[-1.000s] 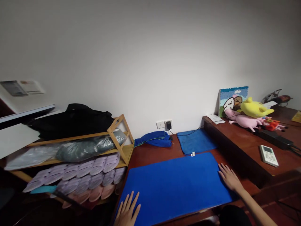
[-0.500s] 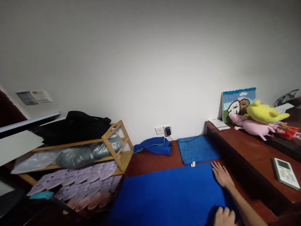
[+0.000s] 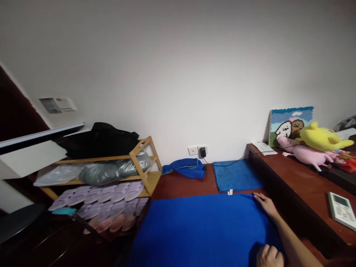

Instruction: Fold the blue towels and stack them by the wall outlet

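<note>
A large plain blue cloth (image 3: 200,226) lies spread flat over the dark red-brown wooden surface. My right hand (image 3: 267,204) is at its far right corner, fingers stretched out with a gap between them and fingertips on the cloth's edge. Closer to me, at the bottom of the view, my left hand (image 3: 269,256) rests over the cloth's right part with its fingers bent and together. What lies under those fingers is hidden. Beyond the cloth is a smaller blue towel (image 3: 236,176) with a white tag (image 3: 230,192).
A crumpled blue cloth (image 3: 185,168) sits by the wall, below a plugged-in charger (image 3: 203,152). To the left, a wooden rack (image 3: 147,174) holds slippers (image 3: 111,194) and a black bag (image 3: 100,141). On the raised right ledge are plush toys (image 3: 322,137) and a white remote-like device (image 3: 342,210).
My right hand has gone from flat and spread to having its fingers nearer together at the cloth's corner. My left hand stays almost in place. The view has shifted slightly left.
</note>
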A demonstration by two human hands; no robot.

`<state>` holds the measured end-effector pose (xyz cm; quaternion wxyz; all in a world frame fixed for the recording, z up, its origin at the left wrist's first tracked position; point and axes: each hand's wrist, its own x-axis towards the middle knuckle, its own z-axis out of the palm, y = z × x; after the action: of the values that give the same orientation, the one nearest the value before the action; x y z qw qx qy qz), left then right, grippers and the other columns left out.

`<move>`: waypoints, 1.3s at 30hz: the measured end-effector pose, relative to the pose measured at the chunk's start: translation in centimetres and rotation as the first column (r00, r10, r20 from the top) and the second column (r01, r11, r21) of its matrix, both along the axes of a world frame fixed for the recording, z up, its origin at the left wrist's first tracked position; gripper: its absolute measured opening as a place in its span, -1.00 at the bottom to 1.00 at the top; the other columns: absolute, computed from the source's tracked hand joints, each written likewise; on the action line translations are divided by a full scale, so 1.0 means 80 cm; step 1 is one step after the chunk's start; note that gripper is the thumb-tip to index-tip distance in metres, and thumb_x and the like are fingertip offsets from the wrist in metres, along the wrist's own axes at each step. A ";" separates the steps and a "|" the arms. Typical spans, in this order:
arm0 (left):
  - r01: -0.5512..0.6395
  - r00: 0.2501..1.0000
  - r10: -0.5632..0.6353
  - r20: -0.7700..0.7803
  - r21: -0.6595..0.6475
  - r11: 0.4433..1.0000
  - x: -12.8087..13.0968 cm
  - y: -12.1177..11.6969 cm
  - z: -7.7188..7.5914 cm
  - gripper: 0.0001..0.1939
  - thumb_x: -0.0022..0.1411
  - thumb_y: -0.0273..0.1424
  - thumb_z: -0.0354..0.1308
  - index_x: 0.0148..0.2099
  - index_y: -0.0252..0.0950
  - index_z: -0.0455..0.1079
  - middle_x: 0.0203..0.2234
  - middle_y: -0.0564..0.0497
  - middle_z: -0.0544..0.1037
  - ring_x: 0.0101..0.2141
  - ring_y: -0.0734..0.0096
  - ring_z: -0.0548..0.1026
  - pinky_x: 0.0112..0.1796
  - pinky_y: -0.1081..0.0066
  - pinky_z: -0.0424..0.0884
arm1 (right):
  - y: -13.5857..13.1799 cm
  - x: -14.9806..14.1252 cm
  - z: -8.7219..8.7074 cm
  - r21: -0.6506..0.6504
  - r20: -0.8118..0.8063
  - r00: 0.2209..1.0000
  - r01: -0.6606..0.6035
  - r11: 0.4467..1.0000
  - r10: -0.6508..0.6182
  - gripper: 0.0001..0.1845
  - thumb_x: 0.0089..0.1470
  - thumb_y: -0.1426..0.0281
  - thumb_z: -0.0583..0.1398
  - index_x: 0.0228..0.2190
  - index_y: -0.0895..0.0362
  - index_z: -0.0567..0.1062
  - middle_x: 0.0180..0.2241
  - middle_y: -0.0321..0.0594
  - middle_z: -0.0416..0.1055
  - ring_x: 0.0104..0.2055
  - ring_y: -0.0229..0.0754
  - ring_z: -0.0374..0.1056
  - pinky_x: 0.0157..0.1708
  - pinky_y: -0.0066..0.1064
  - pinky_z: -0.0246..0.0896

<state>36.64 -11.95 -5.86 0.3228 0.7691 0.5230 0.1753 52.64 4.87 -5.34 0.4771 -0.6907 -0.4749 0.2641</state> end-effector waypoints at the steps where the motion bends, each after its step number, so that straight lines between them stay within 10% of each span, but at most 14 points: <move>1: 0.031 0.998 -0.033 0.054 0.034 0.999 -0.015 -0.002 0.010 -0.76 0.13 -0.42 0.19 -0.19 0.01 0.56 -0.22 -0.26 0.61 -0.08 -0.13 0.52 -0.13 -0.08 0.43 | -0.002 -0.005 0.009 0.007 -0.023 1.000 0.016 1.000 -0.016 -0.40 -0.22 -0.10 0.21 -0.31 0.06 0.70 -0.12 -0.02 0.65 0.10 0.23 0.46 0.15 0.01 0.32; 10: -0.113 0.931 0.126 0.344 -0.058 0.992 -0.216 -0.009 0.120 -0.89 0.00 -0.36 0.27 -0.35 -0.12 0.43 -0.45 -0.01 0.62 -0.37 0.25 0.56 -0.31 0.33 0.41 | 0.024 -0.127 0.122 0.118 -0.028 0.994 -0.098 0.988 0.102 -0.39 -0.11 0.02 0.15 -0.17 0.18 0.64 -0.21 -0.03 0.64 -0.30 -0.03 0.52 -0.27 -0.21 0.44; 18: -0.280 0.698 0.359 0.620 -0.225 0.933 -0.464 -0.032 0.191 -0.73 0.16 -0.15 0.26 -0.35 -0.18 0.30 -0.55 0.09 0.55 -0.45 0.33 0.57 -0.36 0.40 0.45 | 0.099 -0.393 0.198 0.151 0.075 0.825 -0.564 0.812 0.560 -0.56 0.08 0.17 0.16 -0.14 0.14 0.63 -0.14 -0.13 0.64 -0.17 -0.10 0.52 -0.12 -0.28 0.42; 28: -0.706 0.694 0.676 0.248 0.048 0.707 -0.686 -0.039 0.118 -0.77 0.24 -0.14 0.06 -0.37 -0.15 0.32 -0.54 0.12 0.46 -0.44 0.31 0.52 -0.34 0.39 0.40 | 0.131 -0.692 0.166 -0.096 0.376 0.528 -0.795 0.598 0.762 -0.68 0.10 0.48 0.15 -0.19 0.05 0.66 -0.15 -0.24 0.64 -0.10 -0.16 0.52 0.02 -0.37 0.32; 39: -0.732 0.656 0.750 0.087 0.315 0.604 -0.731 -0.029 0.026 -0.81 0.25 -0.19 0.10 -0.32 -0.10 0.49 -0.36 -0.03 0.57 -0.28 0.14 0.60 -0.19 0.24 0.52 | 0.127 -0.753 0.087 -0.283 0.591 0.384 -0.725 0.628 0.709 -0.63 0.22 0.45 0.11 -0.02 0.03 0.60 0.07 -0.05 0.47 0.08 -0.05 0.37 0.07 -0.27 0.21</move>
<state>-21.85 -14.24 -3.77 0.0763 0.5294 0.7667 0.3552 -7.64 15.03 1.66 0.1248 -0.4570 -0.8624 0.1786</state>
